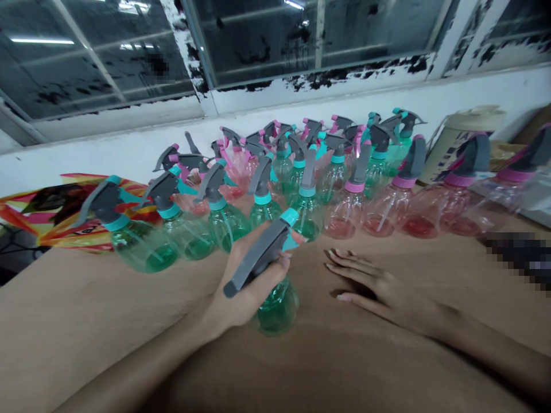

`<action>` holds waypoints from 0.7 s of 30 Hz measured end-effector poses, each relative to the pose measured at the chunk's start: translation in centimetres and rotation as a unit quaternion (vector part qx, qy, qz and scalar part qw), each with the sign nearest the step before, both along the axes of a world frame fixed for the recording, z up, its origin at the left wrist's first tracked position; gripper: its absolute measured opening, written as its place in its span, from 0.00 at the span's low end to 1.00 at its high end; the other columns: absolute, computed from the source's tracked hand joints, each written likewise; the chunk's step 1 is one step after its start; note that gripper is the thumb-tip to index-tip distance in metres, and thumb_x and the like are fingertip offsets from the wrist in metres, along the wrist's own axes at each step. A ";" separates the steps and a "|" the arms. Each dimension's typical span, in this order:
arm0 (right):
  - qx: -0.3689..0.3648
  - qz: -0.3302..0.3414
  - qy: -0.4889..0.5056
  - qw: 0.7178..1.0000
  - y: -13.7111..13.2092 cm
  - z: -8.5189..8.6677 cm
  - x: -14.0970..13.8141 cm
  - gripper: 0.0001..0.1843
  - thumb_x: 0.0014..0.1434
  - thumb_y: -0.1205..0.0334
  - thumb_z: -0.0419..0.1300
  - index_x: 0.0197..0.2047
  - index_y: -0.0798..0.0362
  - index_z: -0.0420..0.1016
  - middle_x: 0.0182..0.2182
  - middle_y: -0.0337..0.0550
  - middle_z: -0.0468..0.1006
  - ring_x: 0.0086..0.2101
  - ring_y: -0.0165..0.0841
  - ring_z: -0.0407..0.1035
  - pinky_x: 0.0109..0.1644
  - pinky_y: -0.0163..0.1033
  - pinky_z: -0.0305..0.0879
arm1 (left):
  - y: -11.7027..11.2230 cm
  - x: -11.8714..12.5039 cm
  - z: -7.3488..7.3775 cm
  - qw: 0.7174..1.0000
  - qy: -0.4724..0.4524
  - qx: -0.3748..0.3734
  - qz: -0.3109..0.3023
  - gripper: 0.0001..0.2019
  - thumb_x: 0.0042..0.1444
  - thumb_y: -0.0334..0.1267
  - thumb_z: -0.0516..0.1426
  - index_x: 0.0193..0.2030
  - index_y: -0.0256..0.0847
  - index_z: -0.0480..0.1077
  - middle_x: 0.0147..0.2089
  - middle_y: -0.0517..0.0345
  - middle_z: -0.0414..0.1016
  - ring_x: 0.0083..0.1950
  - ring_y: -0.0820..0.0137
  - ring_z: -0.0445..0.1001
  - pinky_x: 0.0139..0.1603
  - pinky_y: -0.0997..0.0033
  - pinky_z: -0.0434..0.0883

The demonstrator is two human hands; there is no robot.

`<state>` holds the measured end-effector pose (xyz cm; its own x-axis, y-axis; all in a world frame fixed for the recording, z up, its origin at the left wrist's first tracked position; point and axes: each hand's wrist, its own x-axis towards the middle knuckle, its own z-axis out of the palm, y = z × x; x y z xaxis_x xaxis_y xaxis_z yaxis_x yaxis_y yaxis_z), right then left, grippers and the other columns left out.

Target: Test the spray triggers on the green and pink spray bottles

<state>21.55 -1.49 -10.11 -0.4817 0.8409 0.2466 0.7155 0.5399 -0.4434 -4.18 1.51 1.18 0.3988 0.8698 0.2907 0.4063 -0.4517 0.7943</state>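
My left hand [247,287] is wrapped round the neck of a green spray bottle [278,310], just under its grey and turquoise trigger head. The bottle is clear green plastic, and its nozzle points away from me to the right. My right hand [374,281] rests on the wooden table [327,367] with fingers stretched out and apart, holding nothing. Beyond my hands runs a front row of spray bottles: green ones with turquoise collars, such as a green bottle [189,238], and pink ones with pink collars, such as a pink bottle [344,218].
More green and pink spray bottles crowd behind the front row, against a white wall [172,129] below windows. A colourful plastic bag [77,212] lies at the left. At the back right stands a beige jug [456,137]; a dark, blurred object [520,255] lies at the right edge.
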 end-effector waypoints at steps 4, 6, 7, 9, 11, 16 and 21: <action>0.002 -0.002 -0.006 1.000 0.0 0.0 0.0 0.30 0.61 0.50 0.53 0.65 0.41 0.52 0.64 0.39 0.56 0.62 0.40 0.50 0.65 0.55 0.49 | 0.0 0.5 0.2 1.000 0.007 0.023 0.008 0.04 0.53 0.37 0.53 0.34 0.45 0.69 0.26 0.63 0.71 0.25 0.71 0.69 0.26 0.72 0.68; 0.003 -0.001 -0.010 1.000 0.0 -0.1 0.0 0.30 0.61 0.50 0.53 0.65 0.41 0.52 0.64 0.39 0.56 0.62 0.40 0.50 0.65 0.55 0.49 | 0.0 0.5 0.2 0.999 0.011 0.036 0.006 0.05 0.52 0.37 0.53 0.33 0.45 0.70 0.25 0.63 0.70 0.23 0.72 0.67 0.24 0.72 0.66; 0.004 -0.002 -0.012 1.000 0.0 -0.1 0.0 0.30 0.61 0.50 0.53 0.65 0.41 0.52 0.64 0.38 0.56 0.62 0.40 0.50 0.65 0.55 0.49 | 0.0 0.5 0.2 0.999 0.011 0.039 0.006 0.05 0.52 0.37 0.53 0.33 0.46 0.70 0.25 0.63 0.70 0.23 0.72 0.66 0.23 0.72 0.66; 0.004 -0.005 -0.016 1.000 0.0 -0.1 0.0 0.31 0.61 0.50 0.53 0.65 0.42 0.52 0.64 0.38 0.56 0.62 0.40 0.50 0.65 0.55 0.49 | 0.0 0.5 0.1 0.999 0.013 0.039 0.006 0.06 0.52 0.37 0.53 0.34 0.46 0.71 0.24 0.63 0.68 0.23 0.72 0.66 0.23 0.72 0.65; 0.004 -0.006 -0.019 1.000 0.0 -0.1 -0.1 0.31 0.62 0.50 0.53 0.66 0.42 0.51 0.64 0.39 0.55 0.62 0.39 0.50 0.65 0.54 0.49 | 0.1 0.4 -0.1 0.999 0.017 0.034 0.003 0.08 0.53 0.37 0.53 0.38 0.46 0.71 0.25 0.63 0.68 0.24 0.72 0.66 0.25 0.71 0.66; 0.000 -0.007 -0.021 1.000 0.0 0.1 -0.1 0.30 0.62 0.50 0.53 0.65 0.43 0.52 0.64 0.38 0.55 0.63 0.39 0.49 0.65 0.53 0.49 | 0.1 0.2 -0.5 1.000 0.022 0.016 -0.010 0.17 0.56 0.36 0.52 0.52 0.48 0.68 0.26 0.64 0.70 0.26 0.71 0.68 0.29 0.71 0.68; 0.000 -0.005 -0.034 0.999 0.0 0.0 -0.1 0.30 0.62 0.50 0.52 0.65 0.44 0.52 0.65 0.39 0.55 0.63 0.38 0.48 0.65 0.53 0.49 | 0.1 0.3 -0.4 1.000 0.010 0.007 -0.017 0.15 0.56 0.37 0.54 0.50 0.46 0.68 0.30 0.60 0.73 0.30 0.69 0.73 0.31 0.70 0.70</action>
